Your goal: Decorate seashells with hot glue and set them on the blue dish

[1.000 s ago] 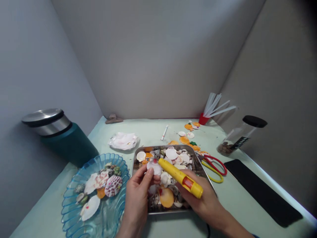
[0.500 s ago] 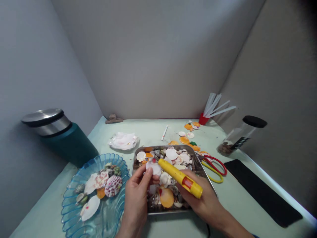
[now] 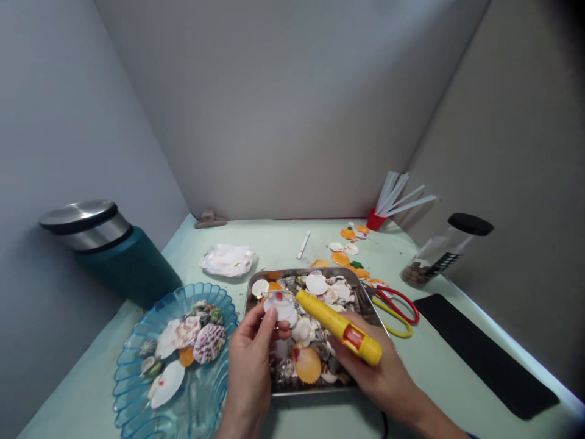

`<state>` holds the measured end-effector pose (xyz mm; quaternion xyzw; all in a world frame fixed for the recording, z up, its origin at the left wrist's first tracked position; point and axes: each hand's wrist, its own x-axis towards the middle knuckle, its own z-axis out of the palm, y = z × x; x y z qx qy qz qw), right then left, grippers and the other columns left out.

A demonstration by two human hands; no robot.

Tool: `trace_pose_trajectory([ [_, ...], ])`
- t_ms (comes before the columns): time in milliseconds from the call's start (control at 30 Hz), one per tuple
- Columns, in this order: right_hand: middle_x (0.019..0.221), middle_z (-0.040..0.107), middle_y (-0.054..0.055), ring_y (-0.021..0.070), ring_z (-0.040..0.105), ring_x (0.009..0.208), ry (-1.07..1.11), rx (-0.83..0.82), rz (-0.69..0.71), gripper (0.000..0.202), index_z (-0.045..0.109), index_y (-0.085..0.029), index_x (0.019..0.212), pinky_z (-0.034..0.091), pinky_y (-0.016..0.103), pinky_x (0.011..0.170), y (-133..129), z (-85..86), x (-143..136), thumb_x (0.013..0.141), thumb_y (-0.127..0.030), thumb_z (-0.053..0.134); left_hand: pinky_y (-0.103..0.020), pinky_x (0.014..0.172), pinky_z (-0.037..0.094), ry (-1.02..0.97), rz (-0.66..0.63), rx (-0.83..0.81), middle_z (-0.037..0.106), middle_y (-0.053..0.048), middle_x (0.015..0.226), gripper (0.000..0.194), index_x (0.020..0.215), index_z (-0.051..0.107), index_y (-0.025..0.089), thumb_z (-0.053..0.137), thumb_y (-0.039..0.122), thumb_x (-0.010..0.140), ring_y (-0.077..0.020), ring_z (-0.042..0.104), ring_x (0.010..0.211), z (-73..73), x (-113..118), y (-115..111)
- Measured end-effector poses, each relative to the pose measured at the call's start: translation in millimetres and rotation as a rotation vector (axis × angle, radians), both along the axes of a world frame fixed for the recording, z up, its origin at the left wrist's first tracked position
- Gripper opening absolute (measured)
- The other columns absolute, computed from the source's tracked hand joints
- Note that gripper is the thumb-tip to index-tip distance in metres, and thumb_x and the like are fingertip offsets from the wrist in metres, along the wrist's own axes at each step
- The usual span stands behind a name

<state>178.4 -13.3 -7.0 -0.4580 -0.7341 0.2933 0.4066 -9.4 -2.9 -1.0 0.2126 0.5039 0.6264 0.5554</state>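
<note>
My left hand (image 3: 256,344) pinches a white scallop shell (image 3: 284,312) between thumb and fingers; a small red piece sits near the shell's top edge. In my right hand (image 3: 372,360) is a yellow, pen-shaped glue gun (image 3: 333,323), its fingers wrapped round the lower part. The glue gun's tip points up and left, a little to the right of the shell and apart from it. Both hands are over a metal tray (image 3: 315,392) full of mixed shells, among them an orange scallop shell (image 3: 308,366) near the front.
A blue fluted dish (image 3: 201,390) with shells lies left, before a teal bottle (image 3: 128,262). White tissue (image 3: 228,260) and a white stick (image 3: 303,245) lie behind the tray. Rightward are scissors (image 3: 397,305), a red cup (image 3: 376,219) of sticks, a jar (image 3: 425,262) and a black slab (image 3: 484,353).
The glue gun has moved slightly right and down, so its tip is farther from the red piece. My left hand has shifted a little left with the shell.
</note>
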Motion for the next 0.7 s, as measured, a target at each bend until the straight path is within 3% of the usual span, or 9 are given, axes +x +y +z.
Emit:
trace_pose_trajectory([
  [233,0.095,0.068,0.006,0.0208,0.066,0.083,0.017,-0.058,0.072,0.017,0.058,-0.020,0.106,0.050,0.028,0.070,-0.1,6.8,-2.3,0.090,-0.026,0.054,-0.020,0.055,0.048,-0.002,-0.001,-0.001,0.070,-0.004,0.068,0.049,0.105,0.067,0.011,0.079,0.037,0.065,-0.0118,0.062,0.056,-2.0,-0.2,-1.0],
  [700,0.089,0.067,0.005,0.0208,0.065,0.081,-0.015,-0.027,0.078,0.016,0.057,-0.021,0.104,0.048,0.027,0.067,-0.7,7.7,-1.4,0.089,-0.026,0.054,-0.019,0.053,0.047,0.013,0.003,-0.013,0.070,-0.004,0.066,0.047,0.104,0.069,0.012,0.079,0.037,0.065,-0.0116,0.061,0.055,-2.5,-0.8,-0.3],
])
